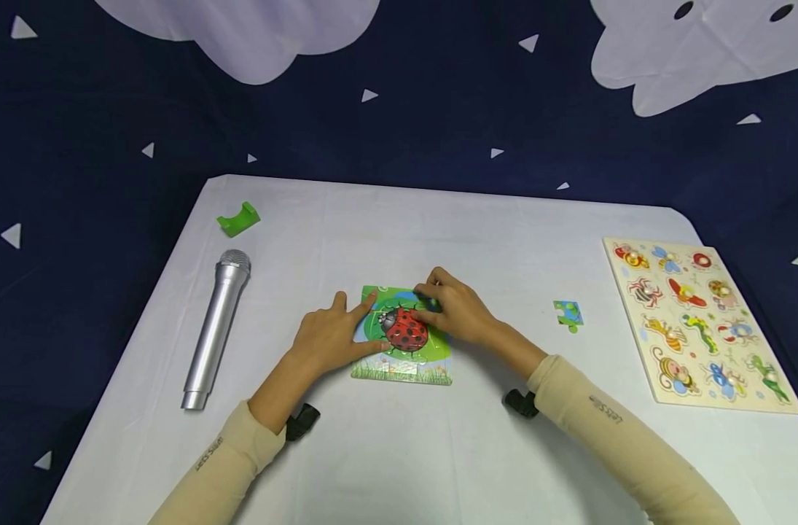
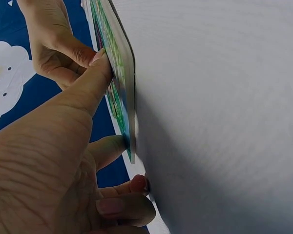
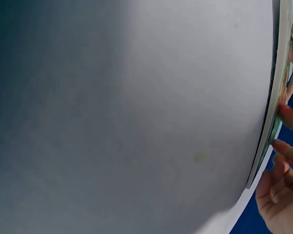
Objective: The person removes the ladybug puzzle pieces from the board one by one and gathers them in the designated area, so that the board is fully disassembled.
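Head view: a square ladybug jigsaw puzzle, glossy card w/ a green, leafy border [image 1: 407,337], lay flat nr the centre of a white cloth-covered table [image 1: 379,459], btwn a person's two hands. The L hand [image 1: 329,337] had thumb & index finger extended & spread wide, tips resting on the puzzle's L part, the other fingers off its edge; it gripped nothing, & prob. pressed there to stop the puzzle sliding. The R hand [image 1: 460,310] was bent over the upper R part, thumb & forefinger slightly apart, tips on the surface, prob. for fine work on one spot; can't tell whether they pinched a pc.

A loose blue-&-green jigsaw pc w/ rounded knobs [image 1: 569,315] lay R of the puzzle, well apart from it but prob. within easy reach of the R hand.

Far R: a pale wooden peg board w/ colourful insect pics [image 1: 700,328]. Far L: a silver cylindrical microphone w/ mesh head [image 1: 216,328], & beyond it a small green curved bracket, prob. plastic [image 1: 239,219]. These sat nr the table's sides, prob. to leave working rm in the middle.
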Tool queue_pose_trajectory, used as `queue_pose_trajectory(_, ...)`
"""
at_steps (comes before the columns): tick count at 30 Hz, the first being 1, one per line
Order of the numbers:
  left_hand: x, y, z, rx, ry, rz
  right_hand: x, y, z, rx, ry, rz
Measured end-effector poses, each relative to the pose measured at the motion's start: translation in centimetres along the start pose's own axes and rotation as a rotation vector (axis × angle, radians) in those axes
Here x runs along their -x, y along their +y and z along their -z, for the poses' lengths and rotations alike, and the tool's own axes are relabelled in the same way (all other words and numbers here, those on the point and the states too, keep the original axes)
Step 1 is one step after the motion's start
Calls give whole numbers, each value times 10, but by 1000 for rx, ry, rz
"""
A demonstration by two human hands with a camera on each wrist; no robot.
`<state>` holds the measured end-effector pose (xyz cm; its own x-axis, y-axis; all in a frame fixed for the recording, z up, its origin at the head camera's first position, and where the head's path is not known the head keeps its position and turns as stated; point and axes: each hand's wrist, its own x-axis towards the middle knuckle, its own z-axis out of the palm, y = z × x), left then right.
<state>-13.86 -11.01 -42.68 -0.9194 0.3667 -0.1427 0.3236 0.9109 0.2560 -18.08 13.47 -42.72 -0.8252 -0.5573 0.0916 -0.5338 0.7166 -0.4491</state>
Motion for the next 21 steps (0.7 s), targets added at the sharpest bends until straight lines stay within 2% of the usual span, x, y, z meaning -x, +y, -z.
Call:
queue_pose_trajectory(4,0,0,0,-1,-4,2,-2,3,1,0,-11,14)
queue_pose_trajectory(11,1,1,0,-4,6,7,7,14,13,-45,12,-28)
queue_pose_trajectory(21,2,2,-2,10,9,22,60,58,44,-119,100,-39)
